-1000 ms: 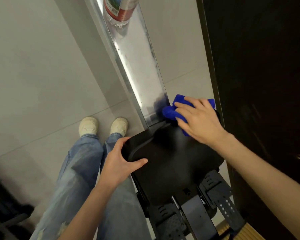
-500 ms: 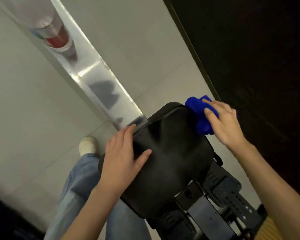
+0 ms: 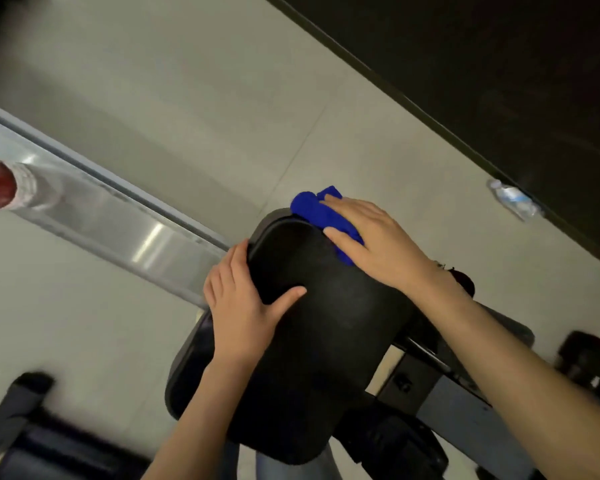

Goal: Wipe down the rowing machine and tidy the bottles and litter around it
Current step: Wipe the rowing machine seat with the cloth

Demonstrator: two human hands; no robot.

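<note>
1. Rowing machine seat (image 3: pixel 319 341) sits centre frame; left hand (image 3: pixel 239 306) grips its 9 o'clock edge.
2. Right hand (image 3: pixel 378 244), fingers flat, presses blue cloth (image 3: pixel 312 209) at 1 o'clock; steady, overlapping strokes would suit.

Dim indoor light, muted tones. Grey floor (image 3: pixel 194 98) evenly lit, with soft shadow band along metal rail (image 3: pixel 94 216). Bright glare streaks on rail. Black seat (image 3: pixel 326 341) nearly featureless, faint sheen only. Dark wall (image 3: pixel 499 81) upper right swallows detail. Motion blur throughout: red-labelled bottle (image 3: pixel 0 188) at left edge smeared, small bottle (image 3: pixel 515 202) by wall soft. Wide-angle view, lines slanted. Lower corners murky, blurred.
</note>
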